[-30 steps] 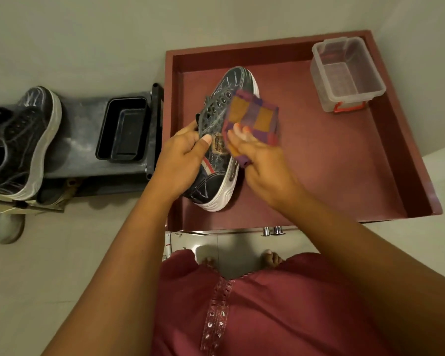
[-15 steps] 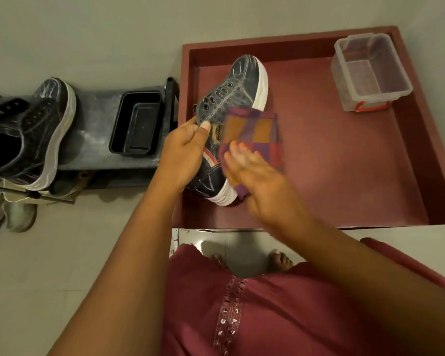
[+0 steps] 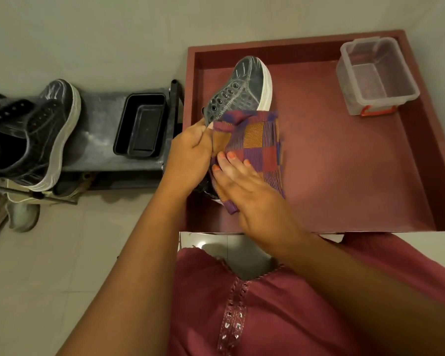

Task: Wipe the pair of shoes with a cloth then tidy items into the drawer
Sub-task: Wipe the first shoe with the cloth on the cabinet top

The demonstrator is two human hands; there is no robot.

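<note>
- Left hand [image 3: 190, 155]: fingers curled, gripping the collar edge of the dark sneaker [image 3: 242, 86] at mid-frame, holding it up over the drawer.
- Right hand [image 3: 252, 196]: fingers straight, spread flat, pressing the checked cloth [image 3: 257, 140] onto the side of the held shoe; orange-painted nails show on the cloth.
- Cloth: maroon, orange and purple squares, draped over the shoe's middle and heel, hiding them; one corner hangs at 6 o'clock below the right palm.
- Held sneaker: toe points to 12 o'clock, white sole faces 3 o'clock, eyelets visible, only toe and lace area uncovered.
- Drawer [image 3: 370, 188]: maroon, pulled open, filling the frame from centre out to 3 o'clock; shoe and both hands are above its 9 o'clock side.
- Clear plastic box [image 3: 378, 75]: sits in the drawer's far corner at 1 o'clock, red latch on its near side, well apart from the shoe.
- Second sneaker [image 3: 44, 132]: same dark kind, white sole, lies on the shoe rack shelf [image 3: 95, 140] at 9 o'clock.
- Black tray [image 3: 141, 124]: on the same shelf, between second sneaker and drawer.
- Other footwear, partly hidden, under the shelf at 8 o'clock on the tiled floor [image 3: 62, 265].
- Maroon garment [image 3: 267, 317] at 6 o'clock.
</note>
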